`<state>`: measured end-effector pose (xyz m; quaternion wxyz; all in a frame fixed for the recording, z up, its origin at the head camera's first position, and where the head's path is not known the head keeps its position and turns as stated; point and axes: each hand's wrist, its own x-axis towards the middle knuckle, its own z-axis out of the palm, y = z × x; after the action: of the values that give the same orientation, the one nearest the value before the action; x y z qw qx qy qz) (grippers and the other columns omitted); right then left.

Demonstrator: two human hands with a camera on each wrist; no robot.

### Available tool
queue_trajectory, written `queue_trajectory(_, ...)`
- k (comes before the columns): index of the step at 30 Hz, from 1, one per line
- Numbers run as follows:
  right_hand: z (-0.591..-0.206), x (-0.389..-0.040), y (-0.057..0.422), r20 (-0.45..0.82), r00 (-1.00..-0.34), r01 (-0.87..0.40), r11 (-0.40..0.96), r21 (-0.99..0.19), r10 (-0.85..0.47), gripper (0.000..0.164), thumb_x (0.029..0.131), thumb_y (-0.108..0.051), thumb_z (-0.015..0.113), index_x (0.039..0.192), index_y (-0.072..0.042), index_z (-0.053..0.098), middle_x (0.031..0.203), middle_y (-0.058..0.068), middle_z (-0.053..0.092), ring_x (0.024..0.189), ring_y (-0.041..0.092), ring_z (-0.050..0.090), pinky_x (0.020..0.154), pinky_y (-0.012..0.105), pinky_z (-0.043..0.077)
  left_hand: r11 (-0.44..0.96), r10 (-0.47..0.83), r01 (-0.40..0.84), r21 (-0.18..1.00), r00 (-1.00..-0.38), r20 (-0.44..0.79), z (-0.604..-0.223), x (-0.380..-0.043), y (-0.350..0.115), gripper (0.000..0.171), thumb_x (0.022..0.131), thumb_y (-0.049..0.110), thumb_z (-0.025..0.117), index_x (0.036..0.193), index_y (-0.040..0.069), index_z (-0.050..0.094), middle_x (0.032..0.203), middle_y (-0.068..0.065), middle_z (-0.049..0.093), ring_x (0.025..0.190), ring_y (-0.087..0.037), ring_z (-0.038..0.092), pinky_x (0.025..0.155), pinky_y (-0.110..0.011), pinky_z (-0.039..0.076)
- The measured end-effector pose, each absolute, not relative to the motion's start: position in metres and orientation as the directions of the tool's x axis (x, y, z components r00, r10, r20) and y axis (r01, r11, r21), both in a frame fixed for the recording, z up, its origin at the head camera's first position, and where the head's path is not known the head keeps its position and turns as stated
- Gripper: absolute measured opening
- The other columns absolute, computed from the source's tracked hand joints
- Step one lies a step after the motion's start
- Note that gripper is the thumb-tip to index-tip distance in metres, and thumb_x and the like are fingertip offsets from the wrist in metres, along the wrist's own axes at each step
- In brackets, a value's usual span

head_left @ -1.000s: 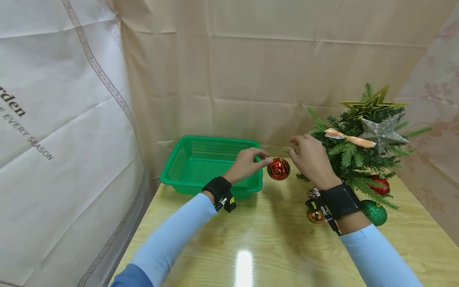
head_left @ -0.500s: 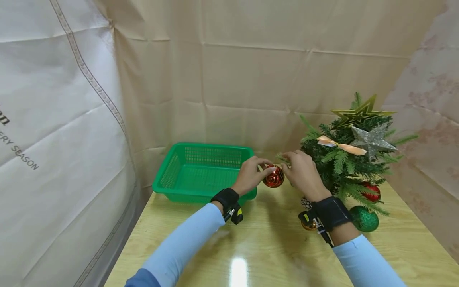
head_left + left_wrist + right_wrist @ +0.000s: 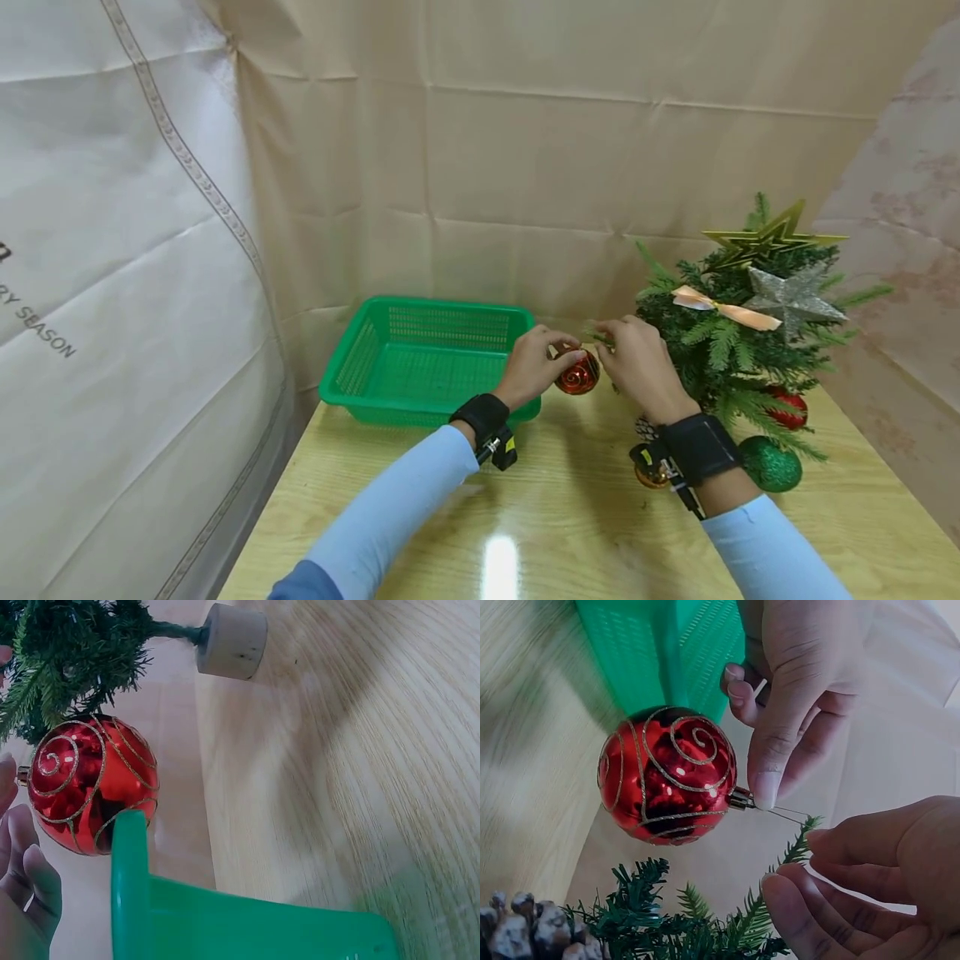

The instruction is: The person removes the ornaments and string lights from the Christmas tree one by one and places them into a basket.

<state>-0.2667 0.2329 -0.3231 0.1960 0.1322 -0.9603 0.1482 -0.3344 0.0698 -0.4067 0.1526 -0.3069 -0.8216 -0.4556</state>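
Observation:
A shiny red bauble [image 3: 667, 776] with gold glitter swirls hangs in the air beside the basket. My left hand [image 3: 527, 367] pinches it at its small metal cap, between thumb and fingers. From the cap a thin thread loop [image 3: 787, 814] stretches to the tip of a green branch [image 3: 799, 846], overlapping it in the right wrist view. My right hand [image 3: 643, 367] holds that branch near its tip with curled fingers. The branch belongs to a small Christmas tree [image 3: 723, 342], which stands on a round pale base [image 3: 234, 641].
A green plastic basket [image 3: 457, 304] stands left of the bauble. The tree carries a gold star [image 3: 780, 237], a silver star [image 3: 795, 296], a peach bow [image 3: 723, 308], a red bauble [image 3: 789, 408], a green bauble [image 3: 771, 464] and a pine cone [image 3: 536, 930].
Both hands have drawn closer together, bringing the bauble nearer the branch tip. The thread loop now reaches the branch. The head view has shifted slightly.

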Motion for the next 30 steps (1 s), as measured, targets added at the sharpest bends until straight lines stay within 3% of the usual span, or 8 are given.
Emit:
queue_trajectory(11,-0.325,-0.271,0.238,0.428,-0.876,-0.339,0.916,-0.216,-0.223,0.017,0.096,0.002,0.066,0.109,0.008,0.076,0.095,0.023,0.066,0.075,0.032,0.06,0.059,0.04,0.05,0.425,0.415,0.655,0.625,-0.755,0.508,-0.408,-0.339,0.072,0.021,0.1,0.03,0.072,0.111,0.014,0.08,0.099,-0.003,0.065,0.084,-0.012,0.057,0.07,-0.02,0.046)
queue_trajectory(24,-0.33,-0.277,0.238,0.425,-0.873,-0.35,0.913,-0.207,-0.238,0.017,0.096,0.002,0.067,0.109,0.007,0.077,0.092,0.021,0.064,0.071,0.029,0.058,0.057,0.038,0.049,0.42,0.418,0.683,0.598,-0.73,0.54,-0.407,-0.339,0.07,0.018,0.101,0.024,0.07,0.106,0.012,0.081,0.096,-0.003,0.063,0.079,-0.012,0.057,0.07,-0.02,0.045)
queue_trajectory(30,-0.333,-0.277,0.237,0.488,-0.829,-0.395,0.904,-0.162,-0.275,0.015,0.094,0.002,0.072,0.109,0.004,0.077,0.089,0.019,0.065,0.07,0.029,0.059,0.058,0.041,0.052,0.423,0.424,0.693,0.583,-0.72,0.549,-0.404,-0.335,0.069,0.018,0.102,0.023,0.069,0.106,0.01,0.08,0.096,-0.003,0.063,0.077,-0.012,0.056,0.069,-0.021,0.044)
